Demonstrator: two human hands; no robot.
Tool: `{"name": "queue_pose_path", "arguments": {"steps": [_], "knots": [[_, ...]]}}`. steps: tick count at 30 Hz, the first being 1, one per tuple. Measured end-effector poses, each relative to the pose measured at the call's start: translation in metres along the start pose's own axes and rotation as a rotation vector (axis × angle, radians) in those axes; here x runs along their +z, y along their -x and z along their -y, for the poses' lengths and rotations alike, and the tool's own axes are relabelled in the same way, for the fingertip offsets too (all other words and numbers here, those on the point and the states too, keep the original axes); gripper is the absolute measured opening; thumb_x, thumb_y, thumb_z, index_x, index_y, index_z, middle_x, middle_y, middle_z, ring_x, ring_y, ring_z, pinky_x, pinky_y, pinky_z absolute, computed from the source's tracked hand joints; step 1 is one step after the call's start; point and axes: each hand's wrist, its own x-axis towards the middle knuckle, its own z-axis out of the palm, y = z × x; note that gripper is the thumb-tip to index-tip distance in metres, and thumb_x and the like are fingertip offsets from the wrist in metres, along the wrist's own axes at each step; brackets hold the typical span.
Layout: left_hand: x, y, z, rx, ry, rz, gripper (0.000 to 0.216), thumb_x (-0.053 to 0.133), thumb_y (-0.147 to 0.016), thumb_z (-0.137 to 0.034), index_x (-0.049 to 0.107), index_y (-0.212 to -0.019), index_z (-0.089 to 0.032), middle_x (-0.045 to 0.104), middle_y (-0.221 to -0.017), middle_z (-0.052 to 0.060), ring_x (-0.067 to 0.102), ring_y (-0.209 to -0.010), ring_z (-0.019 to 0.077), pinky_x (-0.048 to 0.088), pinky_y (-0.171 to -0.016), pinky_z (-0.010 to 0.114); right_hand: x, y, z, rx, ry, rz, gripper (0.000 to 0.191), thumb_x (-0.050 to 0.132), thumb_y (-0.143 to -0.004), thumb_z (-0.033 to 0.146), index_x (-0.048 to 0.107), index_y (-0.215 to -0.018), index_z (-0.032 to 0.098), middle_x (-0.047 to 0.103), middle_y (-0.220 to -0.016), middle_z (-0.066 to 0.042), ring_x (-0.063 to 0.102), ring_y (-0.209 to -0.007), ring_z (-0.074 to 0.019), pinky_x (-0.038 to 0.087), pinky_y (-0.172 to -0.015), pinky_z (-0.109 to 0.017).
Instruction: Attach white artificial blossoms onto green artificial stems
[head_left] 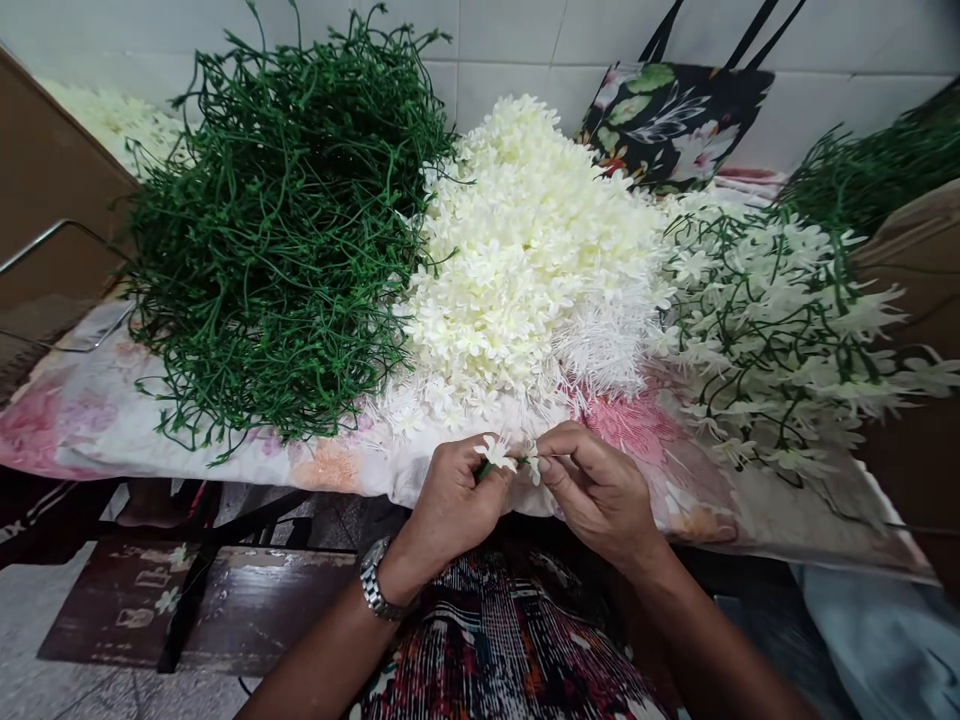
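At the front edge of the cloth-covered table, my left hand [461, 495] is closed around a green artificial stem that carries a white artificial flower [495, 455]. My right hand [596, 490] pinches a second small white blossom [532, 463] at the same stem, thumb against forefinger. The stem itself is mostly hidden by my fingers. Just beyond my hands lies a heap of loose cream-white flower heads [517, 260], with thin white stalks [604, 345] along its near right side. To the left rises a big tangle of green plastic stems [277, 230].
Finished-looking white flower sprays [772, 330] with green stems are piled at the right. A black floral bag [675, 125] leans on the tiled wall. Cardboard [60, 180] stands at the left edge, and a brown wooden bench [270, 600] sits below the table.
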Motion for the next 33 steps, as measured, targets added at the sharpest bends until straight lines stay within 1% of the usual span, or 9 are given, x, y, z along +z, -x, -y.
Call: {"name": "queue_pose_path", "arguments": {"steps": [3,7,13,21,28,31,33], "knots": [[0.001,0.001,-0.002,-0.022,-0.007,-0.027,0.014,0.043,-0.070,-0.015,0.047,-0.056,-0.016,0.042,-0.051,-0.005,0.037,-0.047,0.0073,0.031,-0.045,0.018,0.000,0.002,0.000,0.009,-0.007,0.014,0.010,0.050,-0.084,0.010,0.053,-0.080,0.018,0.054,-0.066,0.001,0.052,-0.059,-0.0091,0.042,-0.053,-0.020],[0.003,0.001,-0.003,-0.006,-0.013,-0.061,0.023,0.043,-0.075,-0.020,0.041,-0.052,-0.017,0.036,-0.048,-0.006,0.032,-0.045,0.0066,0.028,-0.043,0.018,0.000,0.003,-0.001,0.018,0.006,0.024,0.009,0.049,-0.084,0.010,0.052,-0.081,0.018,0.054,-0.067,0.000,0.052,-0.059,-0.0102,0.043,-0.053,-0.022],[0.005,0.002,0.001,0.001,-0.071,-0.063,0.018,0.043,-0.074,-0.016,0.043,-0.056,-0.017,0.039,-0.051,-0.005,0.035,-0.048,0.0073,0.029,-0.046,0.018,0.001,0.002,-0.001,-0.001,0.086,0.035,0.010,0.047,-0.084,0.011,0.050,-0.080,0.019,0.053,-0.064,0.001,0.051,-0.056,-0.0100,0.042,-0.051,-0.022],[0.008,0.002,0.005,0.034,-0.097,-0.110,0.016,0.041,-0.070,-0.010,0.042,-0.056,-0.017,0.037,-0.051,-0.006,0.032,-0.048,0.0072,0.028,-0.046,0.019,0.006,-0.001,0.002,-0.056,0.135,-0.008,0.013,0.048,-0.082,0.007,0.049,-0.080,0.020,0.051,-0.063,0.002,0.051,-0.055,-0.0100,0.042,-0.049,-0.021],[0.007,0.001,0.005,0.024,-0.137,-0.110,0.014,0.039,-0.069,-0.011,0.044,-0.056,-0.017,0.038,-0.051,-0.005,0.035,-0.049,0.0083,0.030,-0.048,0.020,0.011,-0.001,0.002,-0.101,0.137,-0.033,0.013,0.048,-0.082,0.006,0.050,-0.080,0.019,0.050,-0.063,0.000,0.050,-0.056,-0.0113,0.041,-0.049,-0.022],[0.006,0.000,0.003,0.005,-0.136,-0.136,0.019,0.042,-0.069,-0.015,0.041,-0.051,-0.017,0.035,-0.047,-0.006,0.033,-0.046,0.0075,0.028,-0.045,0.019,0.008,-0.003,0.003,-0.110,0.116,-0.016,0.013,0.047,-0.083,0.008,0.050,-0.080,0.019,0.050,-0.062,0.001,0.050,-0.056,-0.0112,0.043,-0.050,-0.022],[0.004,0.000,0.001,-0.029,-0.113,-0.162,0.024,0.046,-0.071,-0.019,0.041,-0.047,-0.017,0.034,-0.043,-0.006,0.030,-0.043,0.0070,0.026,-0.042,0.019,0.003,-0.003,0.004,-0.084,0.096,0.010,0.010,0.048,-0.084,0.010,0.052,-0.081,0.019,0.053,-0.065,0.000,0.052,-0.058,-0.0110,0.044,-0.051,-0.022]]}}
